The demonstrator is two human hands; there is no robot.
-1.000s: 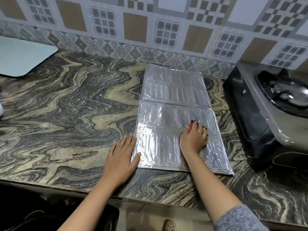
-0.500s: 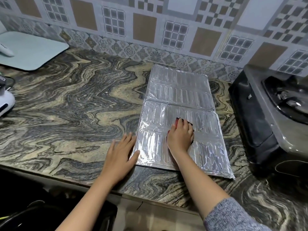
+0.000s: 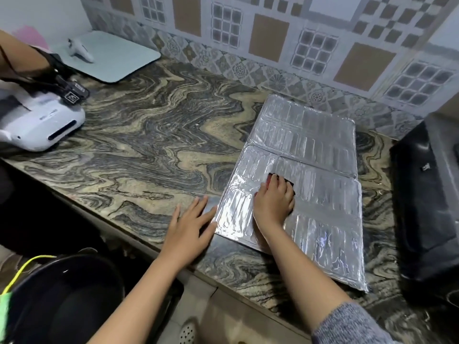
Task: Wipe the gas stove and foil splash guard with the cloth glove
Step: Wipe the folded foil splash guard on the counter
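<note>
- Sleeve in grey knit at the near right edge; round black vessel at the near left, below the counter's edge.
- Left hand palm down on the marbled countertop, fingers straight and spread, gripping nothing; thumb just at the near left edge of the foil splash guard.
- Right hand on top of the guard's near panel, left of its middle, fingers curled down over the cloth glove and pressing it to the foil.
- Glove almost wholly hidden beneath that hand; only a dark edge past the fingertips on the far right side, plus a sliver of red on the far left side.
- Guard flat on the counter, silver, shiny, embossed with rows of upright ribs, creased here and there; two panels joined by a fold line running left to right just beyond the glove.
- Long axis near to far, near end close to the counter's front edge, far end pointing at the wall and leaning slightly left.
- Gas stove just right of the guard, its black side facing it, mostly cut off by the picture's edge.
- White device well to the left, another person's arm above it.
- Pale blue mat farther back on the left, small white object on it.
- Patterned tile wall farthest of all.
</note>
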